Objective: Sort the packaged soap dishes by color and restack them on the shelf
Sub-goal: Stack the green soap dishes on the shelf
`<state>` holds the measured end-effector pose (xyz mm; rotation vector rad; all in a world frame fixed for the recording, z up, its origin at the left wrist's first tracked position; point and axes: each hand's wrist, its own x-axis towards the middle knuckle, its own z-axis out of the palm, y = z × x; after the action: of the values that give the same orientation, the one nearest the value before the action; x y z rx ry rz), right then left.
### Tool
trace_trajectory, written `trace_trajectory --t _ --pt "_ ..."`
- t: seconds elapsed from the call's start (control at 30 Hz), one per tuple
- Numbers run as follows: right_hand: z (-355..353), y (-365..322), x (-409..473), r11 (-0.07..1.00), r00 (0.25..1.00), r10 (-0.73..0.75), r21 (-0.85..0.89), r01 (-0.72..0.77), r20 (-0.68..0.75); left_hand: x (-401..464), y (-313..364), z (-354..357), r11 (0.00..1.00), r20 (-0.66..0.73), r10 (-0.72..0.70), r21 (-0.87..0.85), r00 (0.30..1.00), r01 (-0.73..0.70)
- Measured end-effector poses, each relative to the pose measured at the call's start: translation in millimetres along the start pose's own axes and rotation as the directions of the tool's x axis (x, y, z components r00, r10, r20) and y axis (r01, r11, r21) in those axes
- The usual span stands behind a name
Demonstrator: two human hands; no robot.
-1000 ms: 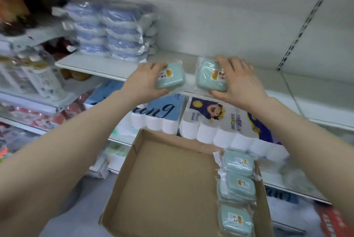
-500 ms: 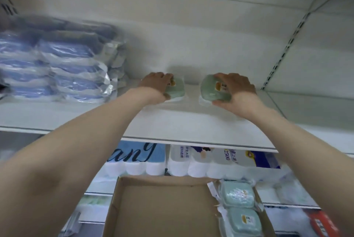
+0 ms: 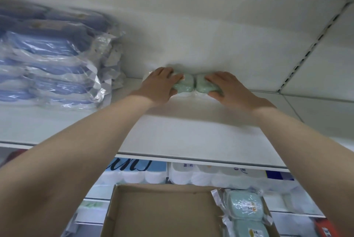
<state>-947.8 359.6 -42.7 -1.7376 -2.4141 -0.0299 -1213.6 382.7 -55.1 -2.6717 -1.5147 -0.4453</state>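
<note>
- Cardboard box (image 3: 162,212) sits nearest, low in the view, mostly bare inside; along its right edge lie two more green packaged soap dishes (image 3: 246,205), one behind the other, not yet shelved.
- Rolls of tissue (image 3: 191,175) fill the shelf level just beyond the box, under the board the person is working on.
- Shelf (image 3: 182,133) is the white board above that — both forearms stretch across it towards its back.
- Blue packaged dishes (image 3: 47,68) stand in tall, crinkled stacks at the left of the shelf, well apart from the hands.
- Left hand (image 3: 160,83) lies over the left green dish (image 3: 183,85), fingers curled round its top and near side.
- Right hand (image 3: 228,88) does the same on the right green dish (image 3: 202,84), fingers over the top and the thumb tucked under the near edge.
- The change: a second ago the two dishes were held apart in the air at the shelf's front lip; half a second ago they were over the board with a gap between them. Now they sit at the very back by the wall panel (image 3: 191,35), pushed together so their sides touch.
- What this means, as I judge it: these two start a green row, kept separate from the blue stacks — colour sorting is holding. Both hands grip, so neither dish is released yet; the pair in the box likely comes next, on top of or beside these.
</note>
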Motion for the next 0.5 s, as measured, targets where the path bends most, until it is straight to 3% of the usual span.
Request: trace_trajectory --t 0.27,0.5 --pt "6.4 -5.1 -9.1 0.990 0.999 0.038 -0.133 -0.043 -0.036 -1.0 3.5 4.0 0.998 0.001 0.004 0.060 1.000 -0.004" --pt "-12.0 -10.1 -35.6 0.978 0.996 -0.022 -0.209 0.003 -0.085 -17.3 36.8 -17.1 0.995 0.034 -0.043 0.088 0.998 0.040"
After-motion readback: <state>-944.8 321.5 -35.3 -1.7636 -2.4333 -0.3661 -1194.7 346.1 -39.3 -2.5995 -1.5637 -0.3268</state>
